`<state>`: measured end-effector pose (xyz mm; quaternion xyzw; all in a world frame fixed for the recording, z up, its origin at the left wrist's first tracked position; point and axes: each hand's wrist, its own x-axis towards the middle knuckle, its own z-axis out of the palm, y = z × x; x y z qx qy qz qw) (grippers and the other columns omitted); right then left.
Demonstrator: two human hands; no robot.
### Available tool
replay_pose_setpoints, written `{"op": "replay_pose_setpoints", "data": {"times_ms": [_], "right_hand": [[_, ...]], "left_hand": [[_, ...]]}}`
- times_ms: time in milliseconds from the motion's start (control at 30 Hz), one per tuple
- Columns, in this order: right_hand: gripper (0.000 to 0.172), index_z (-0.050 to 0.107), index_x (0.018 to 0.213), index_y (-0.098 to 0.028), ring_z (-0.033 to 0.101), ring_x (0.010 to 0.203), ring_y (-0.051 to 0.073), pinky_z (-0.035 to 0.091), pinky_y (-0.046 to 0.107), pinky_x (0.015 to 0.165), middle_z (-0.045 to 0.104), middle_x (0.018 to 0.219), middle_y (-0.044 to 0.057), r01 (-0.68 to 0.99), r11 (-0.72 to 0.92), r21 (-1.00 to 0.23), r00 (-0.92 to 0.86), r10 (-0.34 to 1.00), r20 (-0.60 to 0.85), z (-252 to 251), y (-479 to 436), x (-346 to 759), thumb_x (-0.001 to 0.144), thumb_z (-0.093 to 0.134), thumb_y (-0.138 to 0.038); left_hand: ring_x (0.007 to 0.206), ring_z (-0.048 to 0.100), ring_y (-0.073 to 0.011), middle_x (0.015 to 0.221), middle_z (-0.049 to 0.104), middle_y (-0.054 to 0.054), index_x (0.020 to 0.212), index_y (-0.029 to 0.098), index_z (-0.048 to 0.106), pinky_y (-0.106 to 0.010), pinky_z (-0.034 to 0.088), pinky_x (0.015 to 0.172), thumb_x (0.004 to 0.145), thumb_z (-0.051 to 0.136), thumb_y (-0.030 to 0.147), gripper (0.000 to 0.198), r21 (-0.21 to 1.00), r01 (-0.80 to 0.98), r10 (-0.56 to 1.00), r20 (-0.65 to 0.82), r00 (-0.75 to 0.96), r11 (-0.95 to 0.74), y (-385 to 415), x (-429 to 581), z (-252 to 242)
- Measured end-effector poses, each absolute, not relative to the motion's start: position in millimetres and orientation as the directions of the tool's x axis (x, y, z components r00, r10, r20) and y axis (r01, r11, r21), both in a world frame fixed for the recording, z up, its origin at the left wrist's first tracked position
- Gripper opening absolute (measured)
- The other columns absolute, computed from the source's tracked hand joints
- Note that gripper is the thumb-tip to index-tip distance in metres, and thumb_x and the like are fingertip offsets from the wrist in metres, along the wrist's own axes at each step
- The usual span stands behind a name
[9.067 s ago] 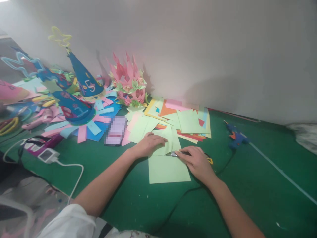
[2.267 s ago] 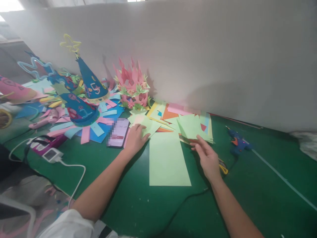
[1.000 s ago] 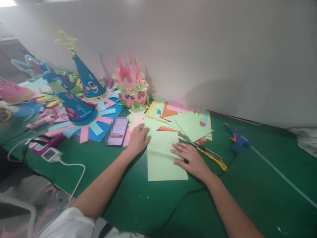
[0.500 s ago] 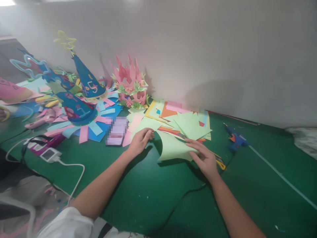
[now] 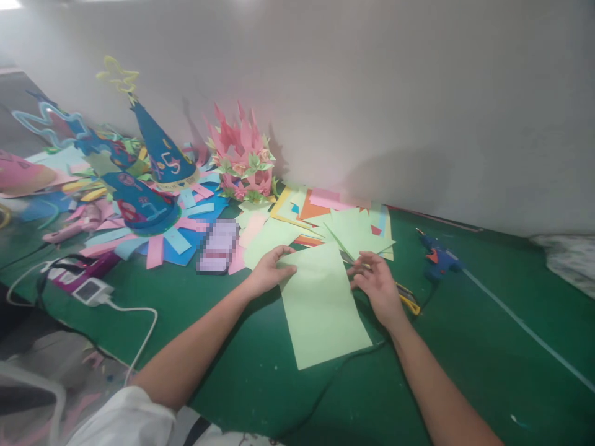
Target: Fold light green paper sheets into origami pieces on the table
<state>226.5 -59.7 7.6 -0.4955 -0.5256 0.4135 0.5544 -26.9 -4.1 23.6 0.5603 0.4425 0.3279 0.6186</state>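
Note:
A light green sheet of paper [image 5: 320, 310] lies nearly flat in front of me on the green table. My left hand [image 5: 272, 272] pinches its upper left edge, with the thumb on top. Beside the sheet's right edge is my right hand [image 5: 375, 285], its fingers loosely curled about a thin dark thing that I cannot make out. More light green paper [image 5: 348, 229] and coloured sheets lie just beyond both hands. A yellow box cutter [image 5: 409, 301] rests close to the right wrist.
A blue glue gun [image 5: 439, 260] lies to the right, its dark cord crossing the table. Leftward are a phone [image 5: 217, 248], a power strip with a white charger [image 5: 93, 290], blue paper cone hats [image 5: 162, 152] and pink paper crowns [image 5: 244, 155]. A wall stands behind.
The green sheet, curled up between both hands before, has been flattened and turned towards me. My left hand now grips it. My right hand has let go of the sheet and sits beside it.

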Motion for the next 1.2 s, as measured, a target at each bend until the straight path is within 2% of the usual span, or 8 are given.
{"op": "replay_pose_setpoints", "data": {"times_ms": [133,233,367,467,700,933,1067,1200], "right_hand": [[0.037,0.06,0.106,-0.023,0.058,0.078,0.017,0.054,0.031,0.066,0.057,0.086,0.003,0.195,0.089,-0.977,0.077,0.991,0.105,1,-58,225,0.073,0.069,-0.039],[0.036,0.062,0.1,-0.02,0.058,0.077,0.018,0.053,0.035,0.073,0.06,0.085,0.003,0.244,0.086,-0.966,0.119,0.986,0.118,-4,-58,224,0.07,0.071,-0.039],[0.032,0.061,0.103,-0.021,0.056,0.071,0.017,0.052,0.033,0.066,0.059,0.079,0.003,0.314,0.132,-0.94,0.176,0.965,0.194,-4,-59,223,0.076,0.065,-0.037],[0.028,0.06,0.104,-0.022,0.054,0.068,0.016,0.05,0.03,0.061,0.056,0.077,0.002,0.405,0.187,-0.895,0.184,0.942,0.28,0,-60,223,0.079,0.062,-0.035],[0.018,0.067,0.093,-0.027,0.057,0.087,0.021,0.048,0.04,0.08,0.059,0.094,0.005,0.588,0.448,-0.674,-0.09,0.864,0.495,16,-69,217,0.081,0.054,-0.02],[0.023,0.068,0.097,-0.031,0.054,0.105,0.024,0.046,0.043,0.09,0.061,0.111,0.005,0.567,0.596,-0.568,-0.429,0.803,0.414,24,-74,207,0.082,0.056,-0.02],[0.022,0.067,0.102,-0.03,0.052,0.11,0.026,0.044,0.045,0.095,0.058,0.117,0.007,0.501,0.556,-0.663,-0.452,0.822,0.348,26,-75,206,0.08,0.063,-0.032],[0.027,0.063,0.106,-0.026,0.056,0.107,0.024,0.051,0.039,0.086,0.058,0.119,0.009,0.25,0.256,-0.934,-0.216,0.955,0.204,24,-68,210,0.086,0.054,-0.042]], "left_hand": [[0.067,0.057,-0.0116,0.079,0.06,0.001,0.088,0.016,0.058,-0.021,0.044,0.061,0.068,0.071,0.033,0.029,0.984,0.15,0.899,-0.154,0.41,0.101,-5,-26,21],[0.068,0.058,-0.0123,0.083,0.061,-0.001,0.094,0.017,0.056,-0.022,0.045,0.061,0.068,0.071,0.035,0.035,0.985,0.071,0.894,-0.171,0.413,0.156,-6,-23,19],[0.07,0.058,-0.0108,0.088,0.059,-0.001,0.101,0.018,0.047,-0.023,0.045,0.063,0.064,0.075,0.034,0.05,0.972,-0.096,0.922,-0.17,0.349,0.216,-4,-19,15],[0.061,0.054,-0.0057,0.082,0.052,0.004,0.1,0.019,0.042,-0.019,0.042,0.057,0.062,0.076,0.03,0.052,0.978,-0.094,0.951,-0.153,0.268,0.184,-2,-17,11],[0.058,0.049,-0.006,0.073,0.054,0.002,0.079,0.016,0.054,-0.018,0.038,0.055,0.071,0.067,0.035,0.024,0.994,0.107,0.977,-0.046,0.21,0.024,-4,-18,15],[0.066,0.055,-0.0114,0.073,0.06,-0.002,0.082,0.014,0.064,-0.024,0.046,0.063,0.072,0.062,0.057,0.044,0.989,-0.009,0.966,-0.14,0.218,0.146,-5,-18,14],[0.058,0.052,-0.0094,0.066,0.059,0.0,0.076,0.014,0.06,-0.021,0.039,0.054,0.065,0.072,0.05,0.04,0.992,0.048,0.968,-0.12,0.219,0.112,-5,-18,10],[0.055,0.049,-0.0071,0.061,0.056,0.003,0.072,0.014,0.056,-0.02,0.037,0.054,0.065,0.073,0.046,0.037,0.99,-0.04,0.953,-0.123,0.276,0.139,-6,-16,13]]}}
